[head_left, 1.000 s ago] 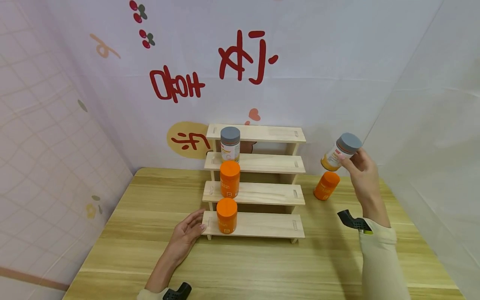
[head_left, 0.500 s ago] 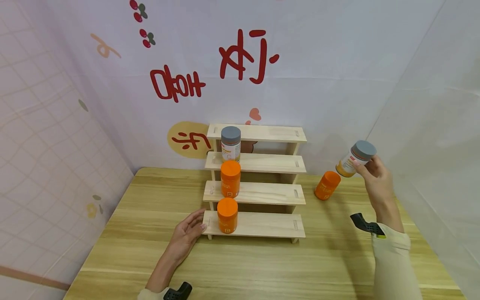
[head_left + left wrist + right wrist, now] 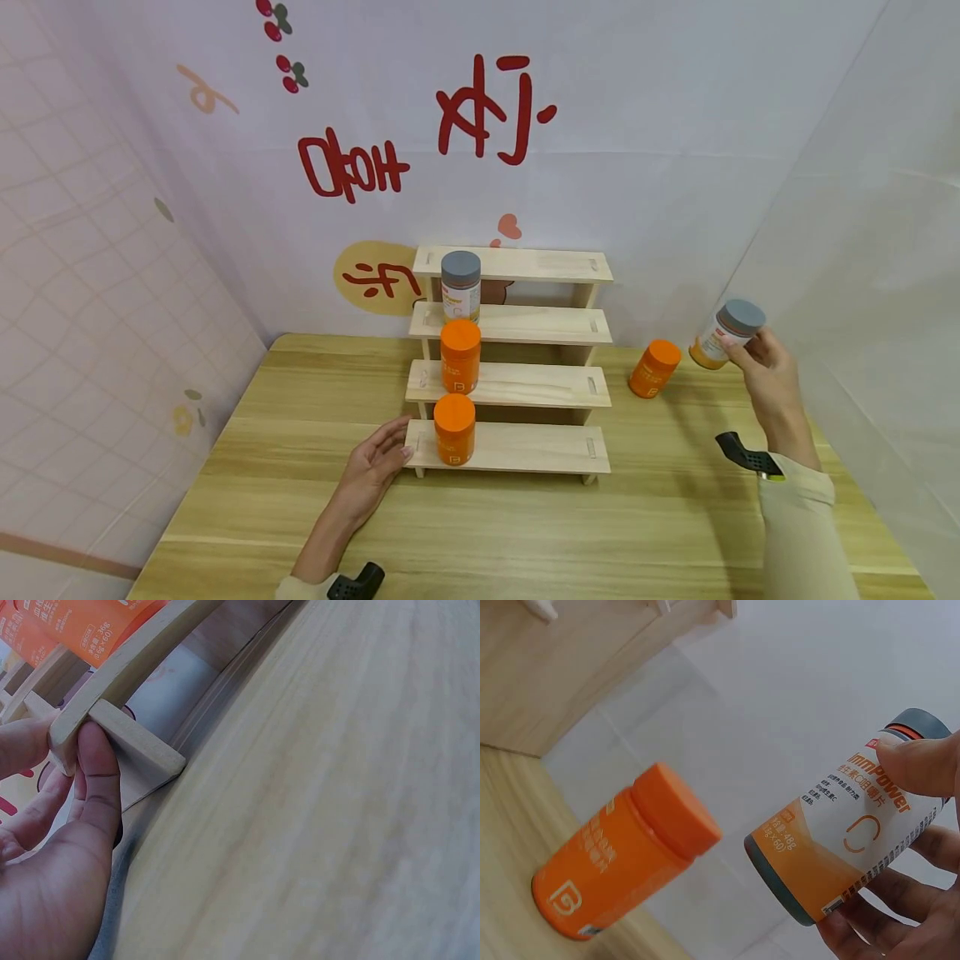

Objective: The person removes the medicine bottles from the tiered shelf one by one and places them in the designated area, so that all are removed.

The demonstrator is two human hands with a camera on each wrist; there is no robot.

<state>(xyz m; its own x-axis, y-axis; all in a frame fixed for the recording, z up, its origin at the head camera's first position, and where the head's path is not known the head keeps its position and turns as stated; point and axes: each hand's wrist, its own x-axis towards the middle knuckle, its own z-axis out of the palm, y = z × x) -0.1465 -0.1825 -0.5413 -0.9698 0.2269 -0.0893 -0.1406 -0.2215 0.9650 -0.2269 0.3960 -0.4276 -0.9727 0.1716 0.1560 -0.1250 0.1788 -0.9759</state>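
Observation:
My right hand (image 3: 774, 385) grips a supplement bottle (image 3: 855, 817) with a grey lid and a white-and-yellow label, tilted and raised beside the back right of the table. In the right wrist view the thumb lies across the label near the lid, fingers behind. An orange bottle (image 3: 655, 369) stands on the table just left of it. At the wooden tiered shelf (image 3: 536, 448), my left hand (image 3: 370, 471) pinches the left end of the lowest step, thumb above and fingers below in the left wrist view. That step bears an orange bottle (image 3: 454, 429) near its left end.
Higher on the shelf's left side stand another orange bottle (image 3: 460, 357) and a grey-lidded bottle (image 3: 461, 287), each on its own step. A printed white cloth (image 3: 637, 108) backs the wooden table (image 3: 525, 542), with white cloth at both sides too.
My right hand has moved right and down with the grey-lidded bottle, from above the loose orange bottle to its right side. The left hand stays at the shelf's lowest step.

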